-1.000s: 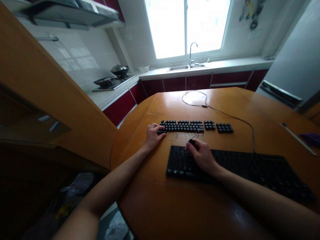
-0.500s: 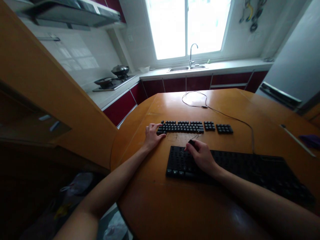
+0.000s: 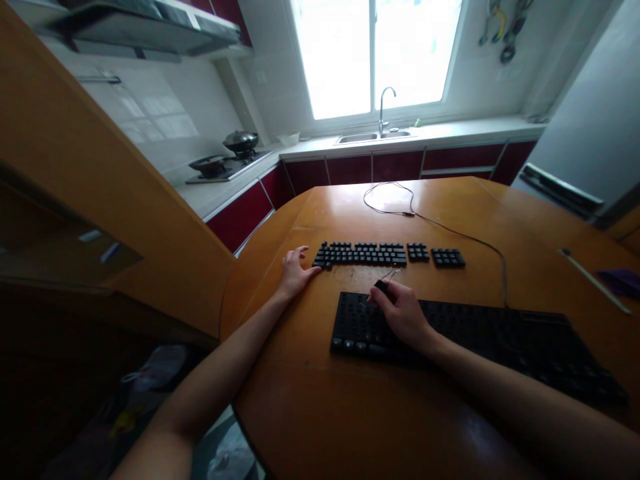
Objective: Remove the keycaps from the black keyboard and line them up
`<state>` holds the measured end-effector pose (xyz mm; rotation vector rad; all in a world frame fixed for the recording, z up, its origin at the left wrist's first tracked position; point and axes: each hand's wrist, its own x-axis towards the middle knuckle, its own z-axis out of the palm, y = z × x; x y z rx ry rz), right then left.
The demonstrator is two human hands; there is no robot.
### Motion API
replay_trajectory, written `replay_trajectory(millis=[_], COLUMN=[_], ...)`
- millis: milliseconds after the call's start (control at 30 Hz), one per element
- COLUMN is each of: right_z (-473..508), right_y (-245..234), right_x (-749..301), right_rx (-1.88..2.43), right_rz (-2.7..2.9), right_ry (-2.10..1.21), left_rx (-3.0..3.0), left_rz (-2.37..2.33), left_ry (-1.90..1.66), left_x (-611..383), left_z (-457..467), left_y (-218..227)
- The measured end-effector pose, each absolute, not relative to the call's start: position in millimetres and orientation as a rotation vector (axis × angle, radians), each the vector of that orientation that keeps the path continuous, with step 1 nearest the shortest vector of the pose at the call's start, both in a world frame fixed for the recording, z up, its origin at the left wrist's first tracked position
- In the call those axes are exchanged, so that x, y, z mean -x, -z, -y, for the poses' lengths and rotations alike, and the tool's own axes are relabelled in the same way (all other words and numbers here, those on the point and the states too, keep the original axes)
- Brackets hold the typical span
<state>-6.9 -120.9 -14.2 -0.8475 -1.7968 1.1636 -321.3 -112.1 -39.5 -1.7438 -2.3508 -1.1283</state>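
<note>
Black keycaps (image 3: 367,255) lie in rows on the wooden table, laid out like a keyboard. My left hand (image 3: 295,272) is at the left end of these rows, its fingers apart and its thumb by the lowest row. Nearer to me lies a black keyboard (image 3: 450,320), with most of its left part stripped of caps and a few caps along its front edge. Over its left part, my right hand (image 3: 400,310) is closed around a keycap puller (image 3: 381,285) with a dark handle and thin wire loops pointing away from me.
The keyboard's cable (image 3: 465,235) runs to a loop at the table's far side. On the right lie a thin light-coloured stick (image 3: 595,280) and a purple cloth-like item (image 3: 620,283). A wooden cabinet (image 3: 165,253) stands close on the left.
My left hand has drawn back a little to the left from the keycap rows, and its fingers have spread. My right hand stays almost in place with the keycap puller.
</note>
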Motion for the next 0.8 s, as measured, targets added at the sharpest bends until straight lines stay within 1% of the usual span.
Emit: replay_trajectory(millis=[233,500,800], right_z=[120.4,121.7,121.8], right_y=[13.8,12.7,13.1], right_x=[6.8,7.3,6.8], right_rx=[0.863,0.853,0.847], right_rz=[1.789,1.794,1.808], right_ry=[-1.167,-1.152,-1.140], left_rx=[1.768,1.767,1.737], left_rz=[2.342,2.439,2.438], left_ry=[1.147,1.268,1.264], left_x=[323.0,325.9,324.5], left_z=[110.8,113.2,112.0], left_y=[40.6,38.3,36.5])
